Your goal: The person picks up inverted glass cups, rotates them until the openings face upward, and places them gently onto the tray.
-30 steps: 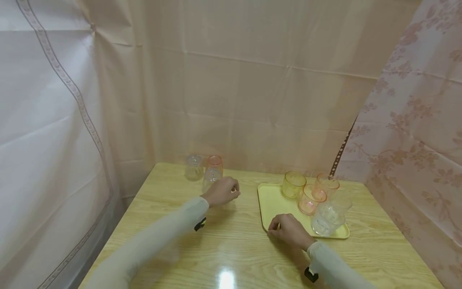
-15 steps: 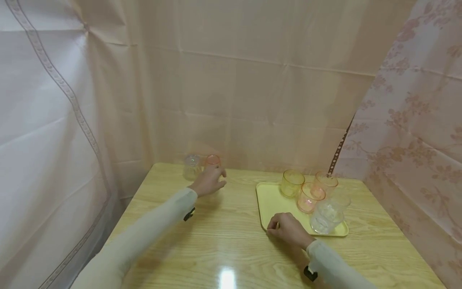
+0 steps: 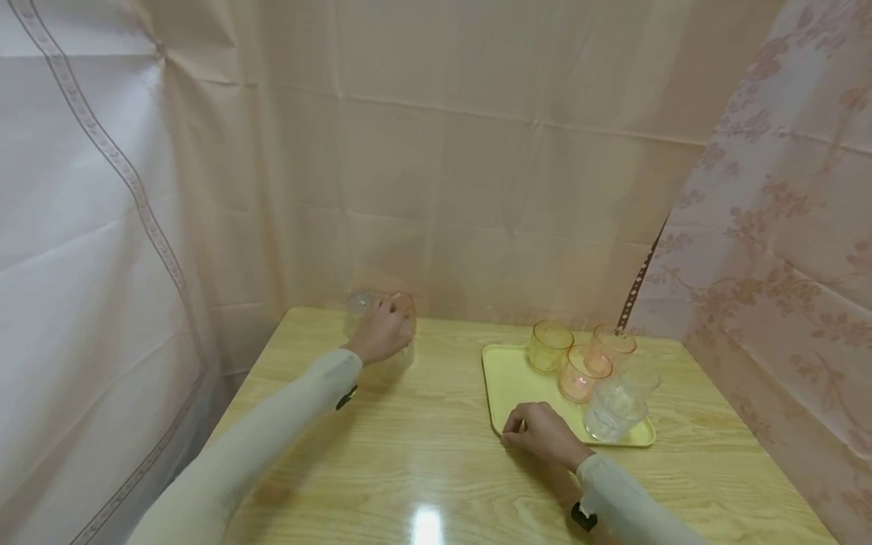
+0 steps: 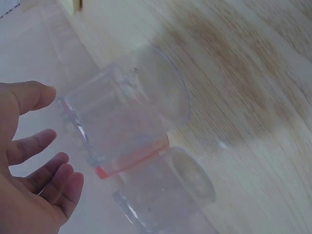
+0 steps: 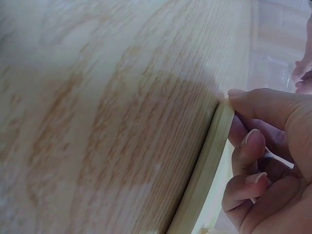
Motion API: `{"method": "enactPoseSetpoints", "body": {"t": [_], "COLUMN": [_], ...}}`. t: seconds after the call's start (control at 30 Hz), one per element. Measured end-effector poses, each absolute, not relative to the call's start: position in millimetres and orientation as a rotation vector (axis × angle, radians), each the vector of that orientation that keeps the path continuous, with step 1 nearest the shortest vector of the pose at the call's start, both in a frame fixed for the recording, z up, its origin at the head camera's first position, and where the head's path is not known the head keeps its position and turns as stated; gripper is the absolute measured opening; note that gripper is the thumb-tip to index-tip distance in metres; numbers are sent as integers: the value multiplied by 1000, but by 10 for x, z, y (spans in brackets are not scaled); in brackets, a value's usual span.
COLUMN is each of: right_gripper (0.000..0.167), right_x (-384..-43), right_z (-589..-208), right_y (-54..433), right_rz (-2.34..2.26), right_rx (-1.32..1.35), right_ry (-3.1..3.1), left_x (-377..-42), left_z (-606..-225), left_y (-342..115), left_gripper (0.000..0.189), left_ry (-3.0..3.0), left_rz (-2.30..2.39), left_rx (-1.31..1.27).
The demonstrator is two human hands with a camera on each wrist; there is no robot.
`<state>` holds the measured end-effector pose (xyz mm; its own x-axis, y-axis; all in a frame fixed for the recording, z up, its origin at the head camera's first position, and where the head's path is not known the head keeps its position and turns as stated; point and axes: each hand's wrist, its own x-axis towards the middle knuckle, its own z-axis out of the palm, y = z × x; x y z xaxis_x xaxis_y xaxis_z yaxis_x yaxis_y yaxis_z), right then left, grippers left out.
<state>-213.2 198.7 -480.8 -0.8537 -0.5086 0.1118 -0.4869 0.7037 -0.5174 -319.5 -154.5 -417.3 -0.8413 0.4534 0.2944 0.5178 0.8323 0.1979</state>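
In the head view my left hand is over the upside-down glasses at the table's back left. The left wrist view shows its fingers spread beside the base of a clear glass, a small gap away. A pinkish-red glass stands behind that one, and another clear glass is to the left, partly covered by the hand. With thumb and curled fingers, my right hand pinches the rim of the yellow tray at its near left corner.
On the tray stand a yellow glass, two orange glasses, the front orange glass nearer, and clear glassware at the front right. A curtain hangs behind the wooden table.
My left hand has moved left and slightly back, from right of the glasses to over them. The right hand stays at the tray's corner.
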Motion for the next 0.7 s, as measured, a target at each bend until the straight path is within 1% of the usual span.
{"method": "enactPoseSetpoints", "body": {"t": [0.03,0.07,0.1,0.17,0.2,0.3,0.4,0.6,0.7], "right_gripper": [13,13,13,13,12,13,13,13,12], "right_x": [-2127,-2122,-2116,-2109,-2106,-2105,-2113,-2129,-2133], "right_z": [-4809,-4809,-4808,-4806,-4805,-4804,-4806,-4811,-4817], "right_y": [1985,1984,1982,1983,1985,1989,1989,1986,1990], "right_rz": [-856,-858,-861,-863,-863,-857,-853,-860,-861], "right_rx": [-834,-830,-827,-823,-822,-816,-820,-833,-830], "right_ry": [2859,2857,2854,2852,2852,2857,2864,2859,2852], "left_x": [-3201,-3210,-3213,-3230,-3238,-3265,-3293,-3334,-3348], "left_z": [-4184,-4200,-4210,-4228,-4232,-4238,-4240,-4250,-4246], "left_y": [-1559,-1571,-1578,-1589,-1588,-1585,-1588,-1615,-1627], "left_gripper": [44,45,45,40,42,35,34,28,29], "left_ry": [-2785,-2778,-2784,-2789,-2806,-2825,-2839,-2866,-2886], "left_rz": [-411,-408,-512,-500,-525,-504,-474,-430,-458], "left_rx": [-738,-733,-689,-687,-661,-662,-678,-698,-702]}}
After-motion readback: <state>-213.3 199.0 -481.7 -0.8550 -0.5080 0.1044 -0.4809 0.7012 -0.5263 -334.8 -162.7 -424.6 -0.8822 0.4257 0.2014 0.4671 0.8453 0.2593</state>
